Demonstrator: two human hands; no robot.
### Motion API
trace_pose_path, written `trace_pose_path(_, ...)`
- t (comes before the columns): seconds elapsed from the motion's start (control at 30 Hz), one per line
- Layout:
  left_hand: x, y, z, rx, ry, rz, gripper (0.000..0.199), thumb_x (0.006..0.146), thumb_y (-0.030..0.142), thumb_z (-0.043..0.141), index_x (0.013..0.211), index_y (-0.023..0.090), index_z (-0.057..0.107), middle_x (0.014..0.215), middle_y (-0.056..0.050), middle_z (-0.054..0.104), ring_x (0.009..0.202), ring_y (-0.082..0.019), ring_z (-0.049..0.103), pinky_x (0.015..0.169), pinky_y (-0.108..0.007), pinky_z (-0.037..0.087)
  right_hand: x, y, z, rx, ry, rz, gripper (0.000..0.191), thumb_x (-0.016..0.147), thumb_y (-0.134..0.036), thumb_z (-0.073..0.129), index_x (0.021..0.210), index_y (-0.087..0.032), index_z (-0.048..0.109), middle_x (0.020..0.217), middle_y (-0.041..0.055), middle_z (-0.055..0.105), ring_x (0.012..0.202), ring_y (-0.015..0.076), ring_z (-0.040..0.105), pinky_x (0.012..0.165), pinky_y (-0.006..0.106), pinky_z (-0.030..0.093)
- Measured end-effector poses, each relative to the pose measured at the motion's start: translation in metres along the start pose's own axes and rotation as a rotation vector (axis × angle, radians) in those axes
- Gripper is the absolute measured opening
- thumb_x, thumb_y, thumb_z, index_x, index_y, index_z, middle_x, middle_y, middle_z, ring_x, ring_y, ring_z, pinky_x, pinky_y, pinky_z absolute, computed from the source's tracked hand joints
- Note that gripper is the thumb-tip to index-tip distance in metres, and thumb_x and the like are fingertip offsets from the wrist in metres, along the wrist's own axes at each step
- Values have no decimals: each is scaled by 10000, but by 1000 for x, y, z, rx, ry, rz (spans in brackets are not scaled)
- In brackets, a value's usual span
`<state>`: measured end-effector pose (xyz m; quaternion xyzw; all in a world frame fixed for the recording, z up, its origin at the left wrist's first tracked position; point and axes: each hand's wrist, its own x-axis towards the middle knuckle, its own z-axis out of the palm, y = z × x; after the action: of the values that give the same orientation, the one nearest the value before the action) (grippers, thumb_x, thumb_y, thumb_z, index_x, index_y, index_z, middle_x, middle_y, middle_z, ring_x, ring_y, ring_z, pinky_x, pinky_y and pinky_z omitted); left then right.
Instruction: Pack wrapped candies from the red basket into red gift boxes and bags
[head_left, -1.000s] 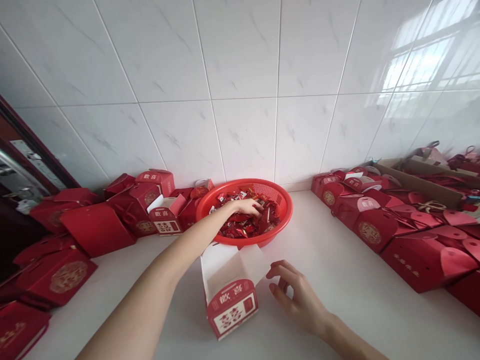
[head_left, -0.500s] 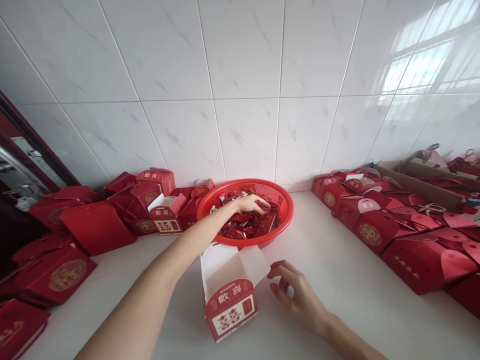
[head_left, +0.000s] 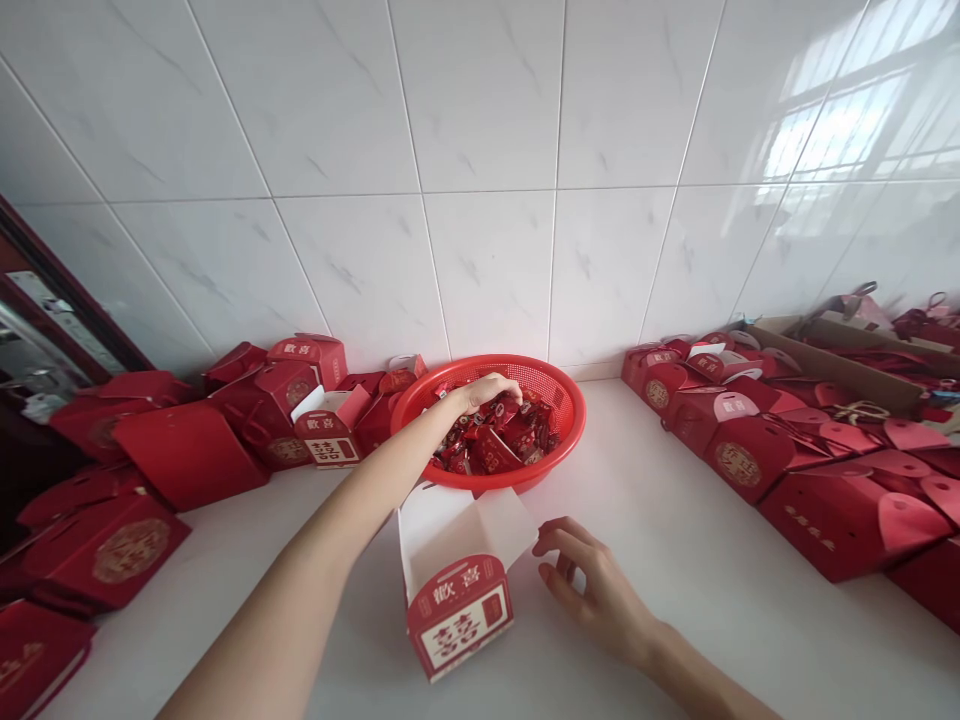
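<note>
Right now, taking the open box (head_left: 459,628) as dial centre, seeing left boxes (head_left: 131,560) crowding from nine to eleven o'clock, bearing gold prints and cut handle tops. Showing a white inner flap on a small box (head_left: 328,425) at ten to eleven. Stretching the left arm (head_left: 322,545) up past the open box's left side, and dipping the left hand (head_left: 491,392) into the red basket (head_left: 574,415) at twelve. Touching the red wrapped packets (head_left: 499,450) there with fingers partly hidden; being unable to tell if grasping any. Standing the open box on the white counter (head_left: 622,500) just before the basket, with its top gaping and white inside showing. Curling the right hand (head_left: 559,555) loosely at three, palm empty, fingertips at the right flap (head_left: 510,525); being unable to tell if touching it. Lining up right boxes (head_left: 847,515) from one to three, and setting a brown carton (head_left: 870,375) behind them at two. Backing everything with a tiled wall (head_left: 487,260) at twelve.
</note>
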<state>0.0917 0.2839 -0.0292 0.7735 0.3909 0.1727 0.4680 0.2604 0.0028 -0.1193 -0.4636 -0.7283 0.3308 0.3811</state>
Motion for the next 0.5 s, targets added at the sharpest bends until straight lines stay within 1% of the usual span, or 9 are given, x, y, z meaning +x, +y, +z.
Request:
trace_pose_path(0.07, -2, 1, 3, 65, 11, -5, 190, 694, 372, 726, 759, 198, 768, 854, -47, 768, 868, -245, 666, 771, -321, 495, 0, 1, 1, -4, -2, -4, 159, 909, -162, 481, 986, -221, 606, 1131, 83, 615, 711, 124, 620, 677, 290, 535)
trace_pose_path(0.17, -3, 4, 13, 174, -37, 0, 214, 653, 301, 739, 841, 215, 793, 956, -30, 783, 938, -237, 683, 807, -291, 495, 0, 1, 2, -8, -2, -10, 158, 907, -161, 483, 985, -220, 608, 1129, 84, 618, 704, 122, 617, 675, 289, 535)
trace_pose_path(0.23, -2, 8, 22, 248, -90, -18, 296, 641, 229, 708, 923, 217, 799, 1010, -24, 785, 963, -234, 692, 811, -276, 501, 0, 2, 2, -6, -3, -10, 158, 904, -157, 486, 982, -218, 609, 1131, 86, 618, 701, 121, 617, 673, 287, 535)
trace_pose_path(0.3, -3, 13, 32, 321, -144, -55, 434, 635, 194, 688, 1059, 213, 784, 1037, -29, 785, 960, -241, 707, 799, -273, 513, 1, 2, 2, -7, -5, -8, 159, 901, -152, 488, 978, -217, 610, 1131, 88, 616, 698, 120, 617, 665, 283, 533)
trace_pose_path(0.33, -4, 15, 35, 351, -170, -71, 501, 644, 203, 691, 1140, 211, 762, 1050, -35, 785, 967, -248, 712, 805, -276, 518, 1, 2, 2, -8, -7, -6, 161, 900, -150, 487, 978, -216, 612, 1132, 88, 615, 698, 119, 617, 664, 281, 532)
trace_pose_path(0.4, -7, 21, 41, 383, -227, -79, 611, 685, 268, 710, 1294, 223, 690, 1117, -44, 773, 1039, -260, 706, 876, -284, 513, 1, 2, 2, -11, -7, -2, 165, 900, -147, 487, 979, -217, 614, 1128, 88, 614, 699, 119, 616, 665, 280, 532)
trace_pose_path(0.5, -13, 27, 43, 409, -268, -82, 742, 723, 410, 738, 1425, 229, 582, 1316, -74, 696, 1213, -284, 636, 1019, -310, 454, 1, 3, 2, -12, -8, 3, 162, 901, -148, 490, 975, -218, 616, 1127, 85, 616, 705, 120, 615, 671, 281, 533)
